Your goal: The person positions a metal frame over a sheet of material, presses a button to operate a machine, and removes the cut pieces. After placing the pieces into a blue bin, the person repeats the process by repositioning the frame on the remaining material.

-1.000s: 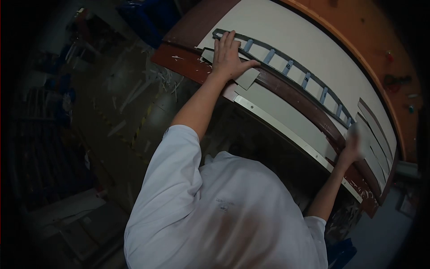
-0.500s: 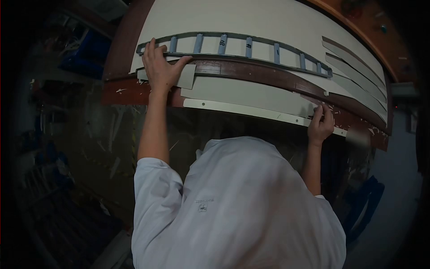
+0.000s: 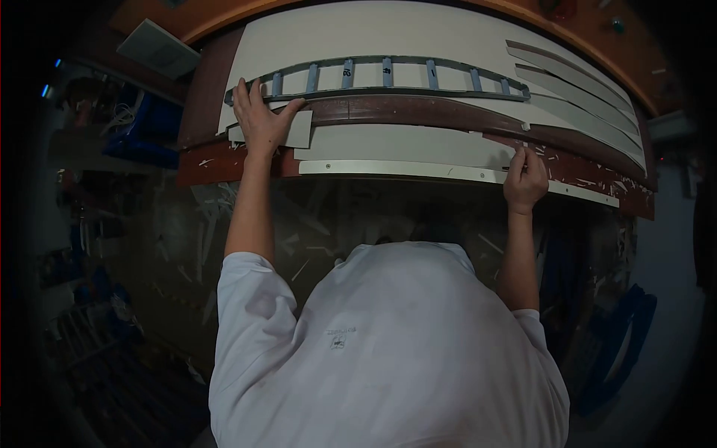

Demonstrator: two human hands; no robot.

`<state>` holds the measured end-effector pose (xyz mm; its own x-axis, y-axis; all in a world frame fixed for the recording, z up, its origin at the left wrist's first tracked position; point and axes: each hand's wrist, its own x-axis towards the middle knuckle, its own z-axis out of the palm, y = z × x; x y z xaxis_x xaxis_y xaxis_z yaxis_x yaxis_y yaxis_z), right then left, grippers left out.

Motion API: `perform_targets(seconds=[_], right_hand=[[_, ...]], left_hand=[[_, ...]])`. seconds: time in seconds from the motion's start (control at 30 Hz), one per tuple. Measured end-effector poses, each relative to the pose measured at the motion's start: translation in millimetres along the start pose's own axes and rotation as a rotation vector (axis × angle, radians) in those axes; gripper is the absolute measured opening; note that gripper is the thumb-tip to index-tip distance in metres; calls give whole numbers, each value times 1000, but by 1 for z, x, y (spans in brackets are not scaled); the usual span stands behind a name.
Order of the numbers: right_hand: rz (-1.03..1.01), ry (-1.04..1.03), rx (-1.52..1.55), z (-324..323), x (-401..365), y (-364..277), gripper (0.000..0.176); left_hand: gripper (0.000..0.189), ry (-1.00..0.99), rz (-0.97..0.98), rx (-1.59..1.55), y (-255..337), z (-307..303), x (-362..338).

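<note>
My left hand (image 3: 259,123) is spread over the left end of a long metal frame with blue-grey crosspieces (image 3: 387,73), its fingertips on the frame and its thumb apart. A small pale piece (image 3: 300,130) lies beside that palm. The frame rests on a large off-white sheet (image 3: 321,30), just beyond a long dark red-brown bar (image 3: 418,111). At the right, my right hand (image 3: 526,178) is closed near the right end of a long pale strip (image 3: 396,145). Whatever its fingers pinch is too small to name.
Several curved pale strips (image 3: 582,95) lie at the sheet's right side. A white edge rail with screws (image 3: 403,169) runs along the table's near edge. Pale scraps lie on the red surface (image 3: 590,179) and the floor. Blue material (image 3: 146,134) is at the left.
The whole view has shifted and turned slightly, so the table looks more level. My left hand keeps its place on the frame's end. My right hand is still closed near the strip's right end.
</note>
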<state>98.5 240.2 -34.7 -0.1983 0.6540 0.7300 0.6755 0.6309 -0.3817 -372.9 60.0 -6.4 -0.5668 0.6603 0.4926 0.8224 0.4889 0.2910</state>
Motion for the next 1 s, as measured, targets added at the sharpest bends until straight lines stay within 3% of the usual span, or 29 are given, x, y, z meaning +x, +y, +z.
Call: perform_targets(seconds=[0.17,0.3,0.5,0.7,0.8,0.93,1.0], right_hand=[[-16,-31,-22,3,-3,8,13],[21,-117,9,-1,-9,15,17],[134,-182,180,-6,-13,10,20],[165,-277,279,-22,-5,0,17],[120,-327,345,-29,-1,5,16],[134,-409,348,-38,8,8,15],[241,-486,359,-38,10,11,15]], left_hand=[[102,4,17,-77,-4,-5,-18],[89,-1,-10,-182,1,-17,-45],[99,33,-100,-195,5,-13,-51],[111,144,-173,-6,31,5,-41],[103,149,-61,74,33,13,-31],[101,76,-147,156,30,13,-21],[101,47,-156,154,31,10,-20]])
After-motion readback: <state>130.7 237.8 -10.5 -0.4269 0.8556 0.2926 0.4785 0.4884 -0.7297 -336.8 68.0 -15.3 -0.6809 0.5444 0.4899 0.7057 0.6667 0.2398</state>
